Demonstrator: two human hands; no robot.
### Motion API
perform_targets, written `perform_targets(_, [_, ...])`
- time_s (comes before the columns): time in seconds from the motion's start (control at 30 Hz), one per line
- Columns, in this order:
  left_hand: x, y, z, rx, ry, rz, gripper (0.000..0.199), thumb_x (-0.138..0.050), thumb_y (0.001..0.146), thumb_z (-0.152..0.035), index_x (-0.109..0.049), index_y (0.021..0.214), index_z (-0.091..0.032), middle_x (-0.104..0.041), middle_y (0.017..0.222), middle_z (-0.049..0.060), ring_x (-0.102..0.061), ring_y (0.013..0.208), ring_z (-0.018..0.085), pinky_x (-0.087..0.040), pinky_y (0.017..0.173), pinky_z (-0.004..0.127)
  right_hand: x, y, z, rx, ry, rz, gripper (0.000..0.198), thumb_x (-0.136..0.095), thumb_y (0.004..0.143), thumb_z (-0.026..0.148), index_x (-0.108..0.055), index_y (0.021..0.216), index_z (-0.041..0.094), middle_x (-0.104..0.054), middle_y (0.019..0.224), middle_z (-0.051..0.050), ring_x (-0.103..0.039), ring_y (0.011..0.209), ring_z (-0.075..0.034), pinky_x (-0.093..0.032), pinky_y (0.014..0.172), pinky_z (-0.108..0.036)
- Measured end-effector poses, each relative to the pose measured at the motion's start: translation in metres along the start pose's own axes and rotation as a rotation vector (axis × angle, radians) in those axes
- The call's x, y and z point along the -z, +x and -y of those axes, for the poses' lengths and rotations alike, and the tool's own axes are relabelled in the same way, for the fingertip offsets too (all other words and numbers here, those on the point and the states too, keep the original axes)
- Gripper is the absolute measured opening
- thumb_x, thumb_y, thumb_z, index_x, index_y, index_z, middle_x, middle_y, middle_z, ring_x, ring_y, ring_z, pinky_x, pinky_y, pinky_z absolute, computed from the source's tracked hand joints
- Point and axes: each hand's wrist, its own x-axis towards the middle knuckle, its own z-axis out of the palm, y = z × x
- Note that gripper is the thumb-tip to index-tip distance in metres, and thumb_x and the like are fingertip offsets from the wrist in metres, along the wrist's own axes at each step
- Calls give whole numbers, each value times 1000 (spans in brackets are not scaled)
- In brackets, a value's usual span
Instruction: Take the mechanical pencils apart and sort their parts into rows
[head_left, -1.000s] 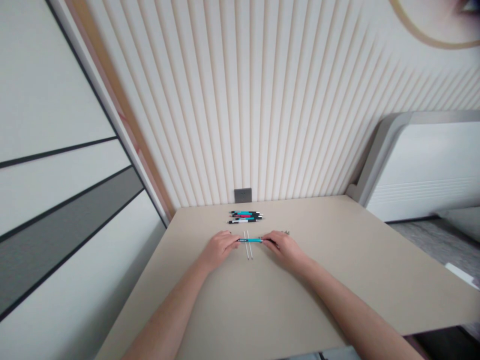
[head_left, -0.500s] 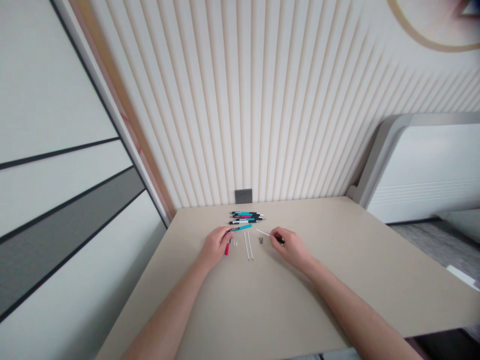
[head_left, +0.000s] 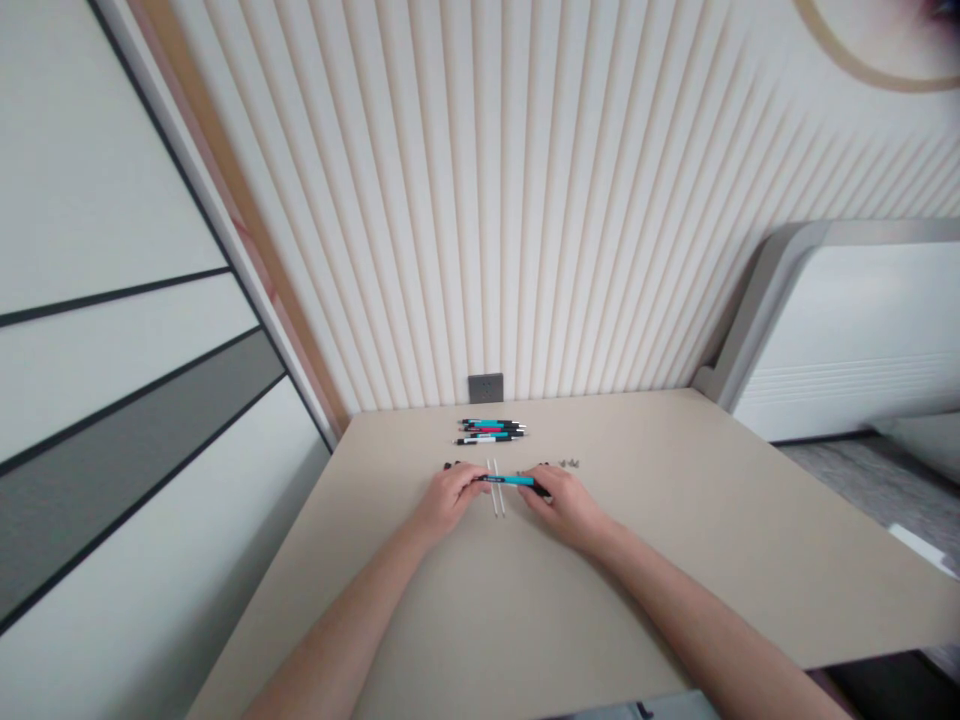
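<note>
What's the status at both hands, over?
Left hand, right hand: holding opposite ends of blue pen. Two white rods crosswise below it. Other pens lie farther back.

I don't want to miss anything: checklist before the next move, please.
Left hand holding the blue pen: ok, at one end.
Right hand holding it too: ok, at the other end.
Both white rods on the table: ok, side by side.
Other pens away from the hands: ok, grouped toward the wall.
Small parts beyond right hand identifiable: cannot tell; too small.
Blue pen fully joined: cannot tell; hands hide its ends.
</note>
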Motion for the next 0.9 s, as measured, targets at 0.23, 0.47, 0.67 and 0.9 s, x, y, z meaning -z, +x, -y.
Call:
perform_targets(0.23, [-2,0,0,40,46,-17,22,-47,97,-35,-61,93,-19,-68,81,2,-63,77,17,-45,70,26,3,2,5,-46,26,-6,18,-51,94,29,-63,85,19,-64,74,-2,-57,68,-16,-41,63,-26])
perform_targets(0.47, [1,0,6,86,143,-92,26,-42,98,-35,-56,83,-19,-62,75,1,-59,73,16,-44,69,26,4,1,3,-40,140,23,18,-49,94,25,-66,95,20,-70,89,-5,-62,79,-17,-46,73,-29])
perform_targets(0.67, [6,0,14,135,183,-148,25,-41,97,-36,-58,91,-20,-61,74,0,-59,70,16,-45,69,26,8,0,-1,-55,90,91,16,-50,91,23,-66,89,20,-69,83,-3,-61,74,-15,-43,69,-25])
perform_targets(0.9, [9,1,12,176,189,-161,26,-41,97,-36,-60,90,-20,-62,73,1,-60,69,17,-45,67,27,7,-1,2,-55,64,146,16,-50,88,21,-66,85,19,-67,76,0,-57,68,-13,-39,65,-22])
